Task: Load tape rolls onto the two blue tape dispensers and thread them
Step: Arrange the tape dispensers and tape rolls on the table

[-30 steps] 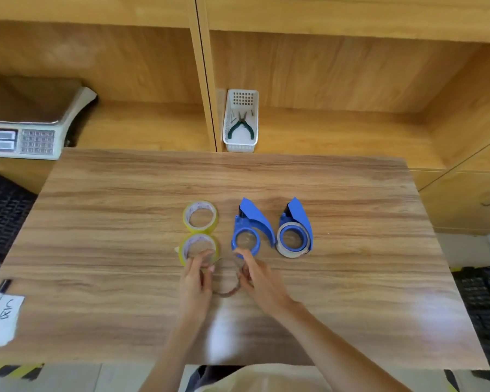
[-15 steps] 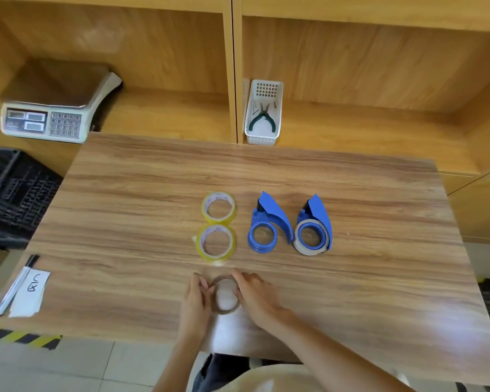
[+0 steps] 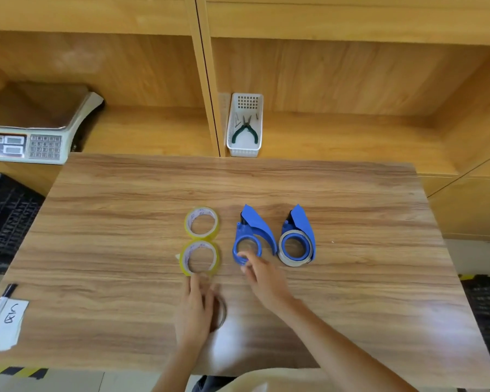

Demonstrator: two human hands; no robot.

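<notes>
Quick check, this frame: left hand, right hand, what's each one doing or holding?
Left hand: flat over the brown ring on the table; grip cannot be told.
Right hand: open, fingertips at the empty blue dispenser, holding nothing.

Our left hand (image 3: pixel 196 309) covers most of a brown ring (image 3: pixel 222 311); we see only its right arc. Our right hand's (image 3: pixel 262 275) fingertips are motion-blurred at the empty dispenser's (image 3: pixel 249 239) hub, so contact is unclear. The scale (image 3: pixel 26 137) runs off the left edge. The note's (image 3: pixel 7 323) writing is unreadable.
</notes>
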